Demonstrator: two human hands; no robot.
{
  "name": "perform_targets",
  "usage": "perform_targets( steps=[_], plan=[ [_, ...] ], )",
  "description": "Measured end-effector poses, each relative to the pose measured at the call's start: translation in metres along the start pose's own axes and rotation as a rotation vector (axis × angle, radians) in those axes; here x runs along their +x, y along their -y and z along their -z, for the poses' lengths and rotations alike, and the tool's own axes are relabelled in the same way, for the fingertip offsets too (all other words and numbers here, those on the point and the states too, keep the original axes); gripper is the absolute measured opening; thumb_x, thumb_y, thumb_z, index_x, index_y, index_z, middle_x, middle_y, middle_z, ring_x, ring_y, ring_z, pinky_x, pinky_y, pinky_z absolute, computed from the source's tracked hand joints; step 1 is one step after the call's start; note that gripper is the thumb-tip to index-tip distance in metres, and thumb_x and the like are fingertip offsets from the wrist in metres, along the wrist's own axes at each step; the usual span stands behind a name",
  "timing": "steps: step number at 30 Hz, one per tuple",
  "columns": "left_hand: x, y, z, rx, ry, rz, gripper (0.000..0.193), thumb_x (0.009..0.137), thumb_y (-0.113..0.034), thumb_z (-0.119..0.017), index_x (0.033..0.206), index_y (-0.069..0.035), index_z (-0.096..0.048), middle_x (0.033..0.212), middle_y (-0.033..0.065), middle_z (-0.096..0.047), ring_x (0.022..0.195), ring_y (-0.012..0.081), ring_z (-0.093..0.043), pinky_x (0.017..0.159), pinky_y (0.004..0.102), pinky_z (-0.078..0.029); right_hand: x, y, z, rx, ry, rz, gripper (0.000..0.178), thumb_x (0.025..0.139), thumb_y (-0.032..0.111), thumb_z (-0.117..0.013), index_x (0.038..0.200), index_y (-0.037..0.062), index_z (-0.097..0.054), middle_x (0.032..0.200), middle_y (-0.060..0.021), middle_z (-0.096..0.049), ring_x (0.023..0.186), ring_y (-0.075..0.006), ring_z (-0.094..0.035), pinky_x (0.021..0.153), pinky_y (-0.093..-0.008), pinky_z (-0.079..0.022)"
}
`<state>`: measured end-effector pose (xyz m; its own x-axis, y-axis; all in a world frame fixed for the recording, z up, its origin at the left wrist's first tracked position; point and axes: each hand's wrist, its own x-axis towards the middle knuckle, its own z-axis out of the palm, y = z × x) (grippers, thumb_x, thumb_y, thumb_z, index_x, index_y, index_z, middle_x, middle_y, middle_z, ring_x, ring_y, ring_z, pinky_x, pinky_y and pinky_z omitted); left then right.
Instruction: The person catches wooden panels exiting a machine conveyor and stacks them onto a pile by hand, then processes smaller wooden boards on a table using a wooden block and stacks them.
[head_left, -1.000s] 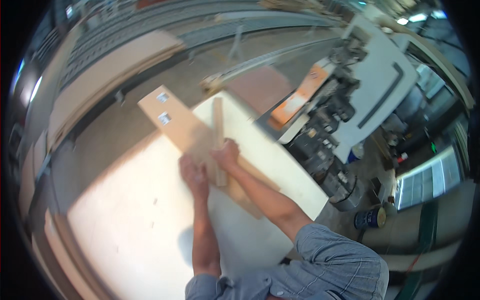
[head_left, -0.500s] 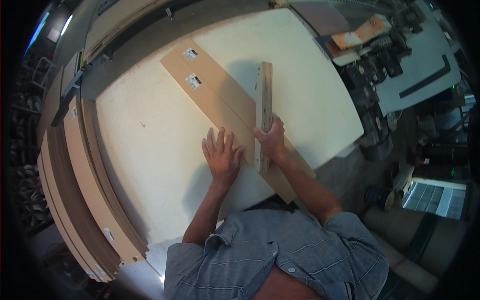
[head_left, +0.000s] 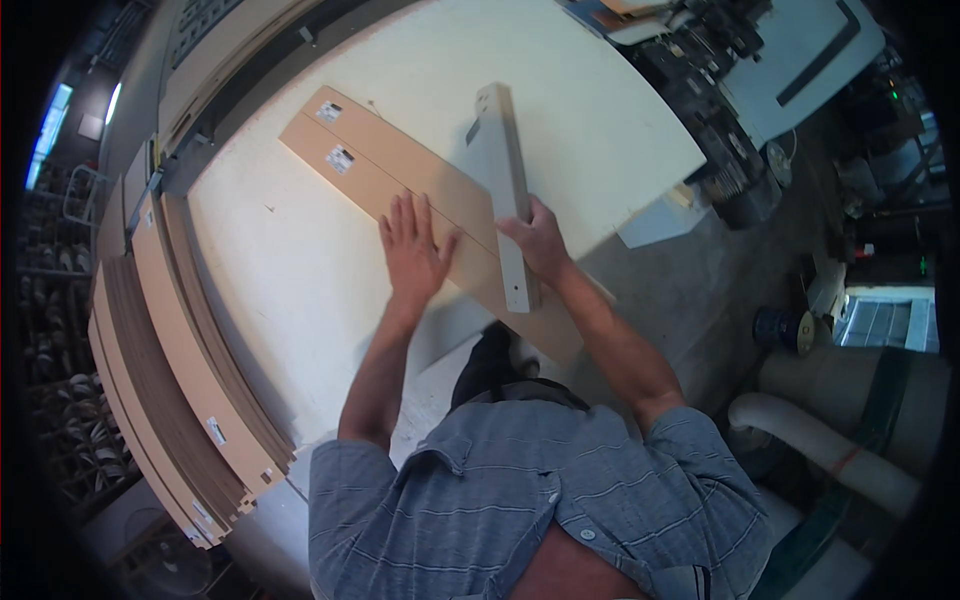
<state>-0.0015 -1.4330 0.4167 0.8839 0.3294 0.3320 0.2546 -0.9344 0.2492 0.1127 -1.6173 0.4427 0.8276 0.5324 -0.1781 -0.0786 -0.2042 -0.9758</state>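
Note:
Two long tan boards [head_left: 345, 160] lie edge to edge, slanting across a pale worktable; each bears a white label near its far end. My left hand [head_left: 415, 250] rests on the left board near its outer edge, fingers stretched out. My right hand [head_left: 540, 242] is closed round the near part of a long pale bar [head_left: 505, 175], thumb on its upper face. A small hole shows near the bar's near end, and its far end leans slightly left. The bar crosses over the boards; whether it touches them I cannot tell.
Stacked long boards [head_left: 165, 300] stand along the left side of the worktable [head_left: 300, 225]. Dark machinery [head_left: 705, 110] sits beyond the right edge. A large pale hose [head_left: 820, 445] and a dark blue spool-like drum [head_left: 783, 330] are on the right.
My left hand has slid up the boards toward the labels. The bar has turned in my right hand, showing more of its pale broad face, and its far end has swung left.

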Motion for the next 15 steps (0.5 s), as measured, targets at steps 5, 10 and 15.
perform_targets(
  steps=[5, 10, 15],
  plan=[
    [-0.015, 0.007, -0.002, 0.117, -0.036, -0.050, 0.064, 0.091, -0.050, -0.053, 0.143, -0.013, -0.043, 0.146, 0.0249, -0.037, 0.137, 0.0408, -0.032, 0.109, 0.0584, -0.024, -0.098, 0.016, 0.068, 0.403, -0.059, 0.003, 0.039, 0.083, 0.021, -0.064, 0.114, -0.0001, -0.054, 0.098, -0.0096, -0.065, 0.084, -0.0149, -0.062, 0.077, -0.0304, -0.051],
    [-0.031, 0.007, 0.008, 0.184, 0.025, -0.070, 0.058, 0.094, -0.052, -0.048, 0.143, -0.021, -0.044, 0.146, 0.0262, -0.035, 0.136, 0.0424, -0.031, 0.109, 0.0591, -0.023, -0.208, -0.023, 0.131, 0.227, -0.058, -0.132, 0.043, 0.081, 0.016, -0.065, 0.118, -0.0010, -0.053, 0.091, -0.0067, -0.061, 0.074, -0.0136, -0.059, 0.071, -0.0307, -0.050],
    [-0.033, 0.004, 0.007, 0.114, 0.063, -0.072, 0.056, 0.097, -0.052, -0.044, 0.144, -0.023, -0.043, 0.148, 0.0262, -0.031, 0.138, 0.0427, -0.027, 0.110, 0.0594, -0.020, -0.256, -0.057, 0.149, 0.006, -0.073, -0.199, 0.050, 0.076, 0.013, -0.070, 0.122, -0.0003, -0.054, 0.086, -0.0043, -0.059, 0.077, -0.0100, -0.058, 0.069, -0.0295, -0.049]
  ],
)
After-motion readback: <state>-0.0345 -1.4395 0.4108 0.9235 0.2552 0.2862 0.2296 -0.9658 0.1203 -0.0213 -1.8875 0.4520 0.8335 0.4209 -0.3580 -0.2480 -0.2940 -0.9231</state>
